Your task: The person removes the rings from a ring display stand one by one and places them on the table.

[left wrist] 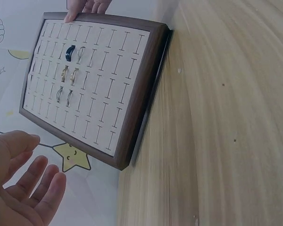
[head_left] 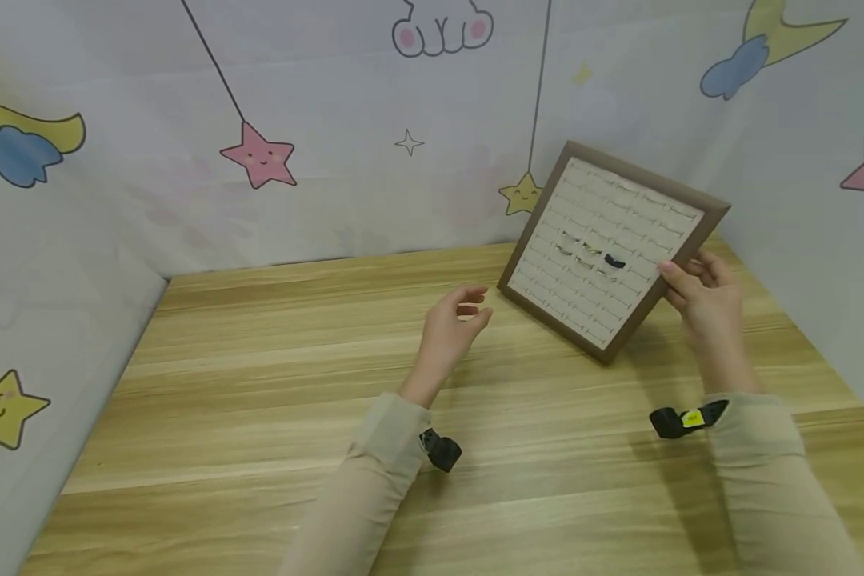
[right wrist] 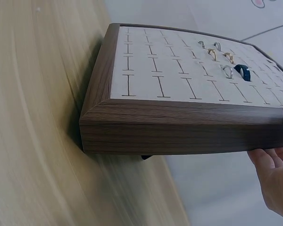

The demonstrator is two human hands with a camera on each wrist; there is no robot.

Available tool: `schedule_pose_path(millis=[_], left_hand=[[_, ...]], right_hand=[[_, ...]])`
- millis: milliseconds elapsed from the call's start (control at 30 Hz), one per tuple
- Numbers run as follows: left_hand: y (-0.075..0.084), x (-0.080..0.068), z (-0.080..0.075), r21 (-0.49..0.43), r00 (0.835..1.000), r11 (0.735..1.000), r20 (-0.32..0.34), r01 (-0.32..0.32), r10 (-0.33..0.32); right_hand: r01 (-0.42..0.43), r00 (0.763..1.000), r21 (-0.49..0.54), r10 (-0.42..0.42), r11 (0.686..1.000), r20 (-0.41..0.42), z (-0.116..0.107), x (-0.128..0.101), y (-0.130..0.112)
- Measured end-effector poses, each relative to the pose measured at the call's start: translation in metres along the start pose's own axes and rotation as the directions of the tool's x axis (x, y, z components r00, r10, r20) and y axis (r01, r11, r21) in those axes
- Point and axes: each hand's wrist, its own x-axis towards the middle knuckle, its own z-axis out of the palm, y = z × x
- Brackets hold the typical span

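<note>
A ring display tray [head_left: 551,322] with a brown wood-look frame and a white slotted pad stands tilted at the back right of the table. My right hand [head_left: 713,308] grips its right edge, thumb on the front of the frame and fingers behind. Several rings sit in the middle slots: a dark ring [left wrist: 70,53], two gold-coloured rings, one of them a gold ring [left wrist: 64,74], and silver-coloured ones such as a silver ring [right wrist: 227,71]. Near the tray's lower left corner, my left hand [head_left: 452,324] hovers apart from it, fingers loosely bent and holding nothing.
The wood-grain table [head_left: 259,416] meets a white curtain [head_left: 346,192] printed with stars and moons at the back and sides. Black wrist cameras, such as the left wrist camera [head_left: 442,452], stick out from both sleeves.
</note>
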Motion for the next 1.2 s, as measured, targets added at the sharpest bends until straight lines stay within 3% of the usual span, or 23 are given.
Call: schedule_pose_path(millis=[400,800,1200], left_hand=[[-0.001,0.003,0.001,-0.044,1.000,0.999,-0.025,-0.006,0.005],[0.002,0.010,-0.009,0.009,0.997,0.998,-0.062,-0.055,0.056],[0.005,0.012,-0.013,0.092,0.992,0.994,-0.108,-0.062,0.072]], right_hand=[[-0.038,0.995,-0.059,0.044,0.998,0.094,0.028,-0.009,0.017],[-0.064,0.976,-0.165,0.096,0.984,0.198,0.045,-0.013,0.028],[-0.091,0.942,-0.243,0.163,0.966,0.293,0.055,-0.017,0.036]])
